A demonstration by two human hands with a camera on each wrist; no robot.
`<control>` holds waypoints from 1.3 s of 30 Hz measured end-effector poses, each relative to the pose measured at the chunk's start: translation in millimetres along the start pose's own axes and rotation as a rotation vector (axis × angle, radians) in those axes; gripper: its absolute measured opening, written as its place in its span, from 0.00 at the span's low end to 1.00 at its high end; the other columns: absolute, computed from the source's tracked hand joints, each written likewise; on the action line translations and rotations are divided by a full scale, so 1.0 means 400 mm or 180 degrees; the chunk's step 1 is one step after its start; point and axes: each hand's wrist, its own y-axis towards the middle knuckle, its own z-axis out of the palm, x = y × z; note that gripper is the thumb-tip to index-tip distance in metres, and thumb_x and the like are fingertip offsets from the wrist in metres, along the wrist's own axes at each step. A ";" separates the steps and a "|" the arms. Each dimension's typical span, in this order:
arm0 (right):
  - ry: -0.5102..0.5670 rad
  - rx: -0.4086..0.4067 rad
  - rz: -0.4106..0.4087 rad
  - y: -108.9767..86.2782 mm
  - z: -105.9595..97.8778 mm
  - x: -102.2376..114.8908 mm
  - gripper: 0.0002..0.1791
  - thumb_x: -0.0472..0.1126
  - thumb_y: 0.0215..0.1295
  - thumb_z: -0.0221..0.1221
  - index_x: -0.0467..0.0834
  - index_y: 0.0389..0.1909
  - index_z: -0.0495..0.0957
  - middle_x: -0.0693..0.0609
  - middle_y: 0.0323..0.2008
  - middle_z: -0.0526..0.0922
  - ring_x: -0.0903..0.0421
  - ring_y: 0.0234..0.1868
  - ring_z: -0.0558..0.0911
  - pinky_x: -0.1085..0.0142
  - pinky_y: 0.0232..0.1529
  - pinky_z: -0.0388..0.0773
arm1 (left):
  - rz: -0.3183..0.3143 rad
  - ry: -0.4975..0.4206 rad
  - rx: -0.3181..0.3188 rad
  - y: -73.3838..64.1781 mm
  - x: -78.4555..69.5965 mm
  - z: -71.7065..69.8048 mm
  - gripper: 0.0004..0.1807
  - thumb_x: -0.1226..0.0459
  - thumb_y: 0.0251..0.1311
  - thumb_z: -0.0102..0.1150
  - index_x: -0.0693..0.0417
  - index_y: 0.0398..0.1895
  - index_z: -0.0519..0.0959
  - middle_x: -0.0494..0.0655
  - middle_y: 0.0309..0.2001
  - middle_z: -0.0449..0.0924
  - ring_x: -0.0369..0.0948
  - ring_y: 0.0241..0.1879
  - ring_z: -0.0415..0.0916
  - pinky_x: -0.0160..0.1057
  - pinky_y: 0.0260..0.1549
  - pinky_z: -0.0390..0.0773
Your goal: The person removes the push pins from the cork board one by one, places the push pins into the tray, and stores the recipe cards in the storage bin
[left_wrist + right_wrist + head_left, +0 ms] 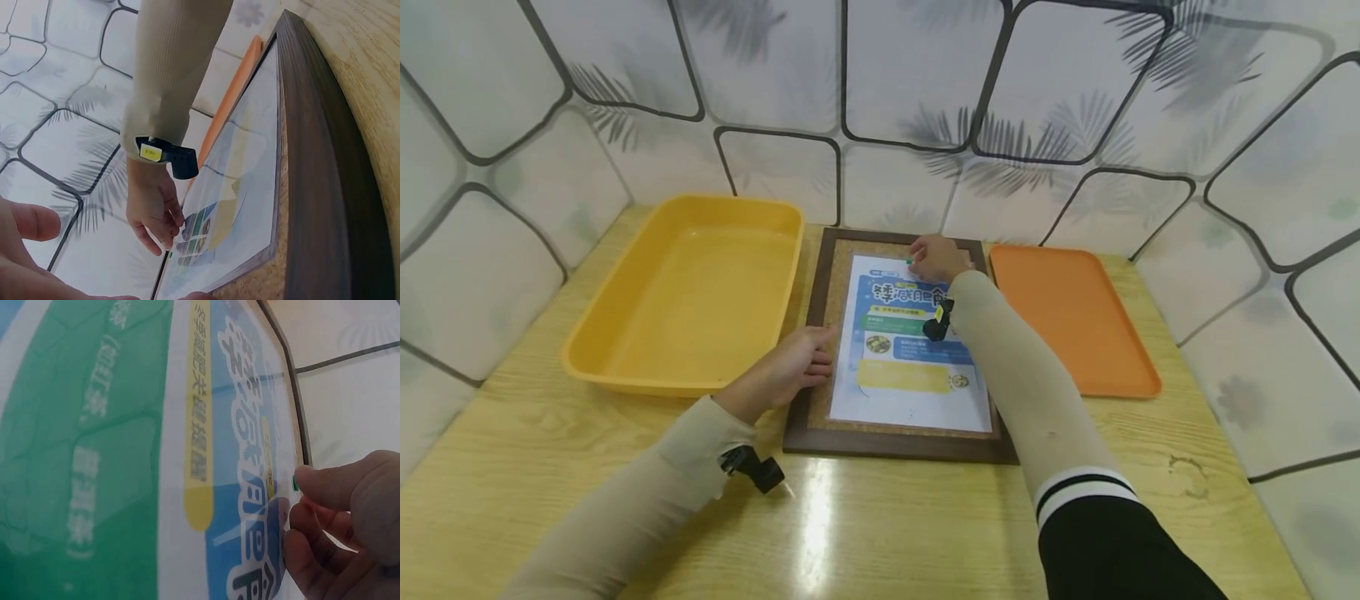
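Standing at left of frame: yellow tray [685, 308], no contents visible. Left hand [790, 367] rests at left edge of framed corkboard [895, 446], fingers loosely extended; should brace corkboard against sliding. At centre, printed poster [887, 412] lies on corkboard. Upper centre, near poster's top edge, right hand [940, 258] pinches small green pin [295, 482]; best pressed straight in, poster flat and square. Right of centre: orange tray [1075, 325], likewise no contents visible. All on worktop [880, 533].

Yellow tray [700, 292], corkboard [898, 445], orange tray [1078, 312] on table [887, 533]
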 end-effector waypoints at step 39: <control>0.0843 -0.0615 0.1340 0.043 0.053 0.029 0.18 0.40 0.53 0.64 0.32 0.41 0.77 0.53 0.16 0.75 0.59 0.20 0.77 0.69 0.28 0.72 | -0.0380 -0.0918 -0.0518 0.037 0.003 0.031 0.32 0.53 0.69 0.49 0.65 0.67 0.58 0.52 0.45 0.62 0.41 0.33 0.61 0.33 0.29 0.61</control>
